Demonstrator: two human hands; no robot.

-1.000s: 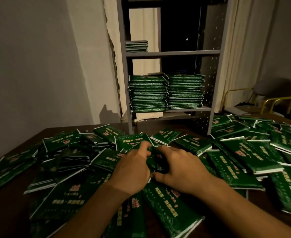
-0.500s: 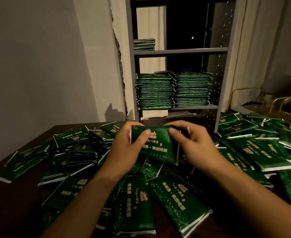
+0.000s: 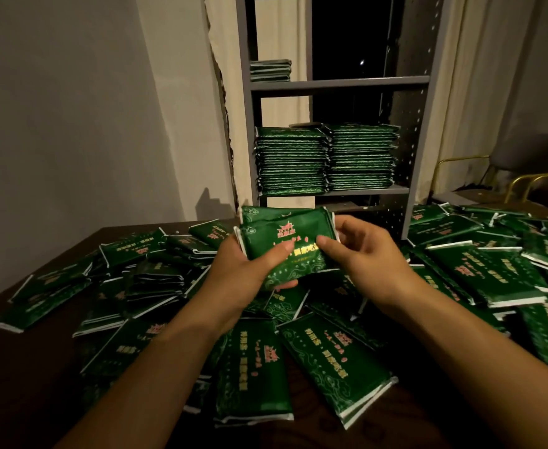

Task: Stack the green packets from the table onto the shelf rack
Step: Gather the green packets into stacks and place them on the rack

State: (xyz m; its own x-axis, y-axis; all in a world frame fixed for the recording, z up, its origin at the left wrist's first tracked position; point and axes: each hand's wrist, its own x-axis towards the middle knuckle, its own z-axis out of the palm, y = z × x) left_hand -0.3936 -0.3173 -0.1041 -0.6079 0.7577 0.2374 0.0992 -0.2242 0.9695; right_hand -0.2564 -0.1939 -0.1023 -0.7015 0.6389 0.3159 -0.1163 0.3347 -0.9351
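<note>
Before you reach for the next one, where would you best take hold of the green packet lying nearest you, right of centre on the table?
I would take that packet by its long sides near the middle, from above. It lies flat and face up on others, its sealed white end toward you; across the width seems an easy grip. Both hands, left and right, now hold the bundle.

two bare forearms — no sleeves, left hand (image 3: 250, 270), right hand (image 3: 373, 257)
</note>
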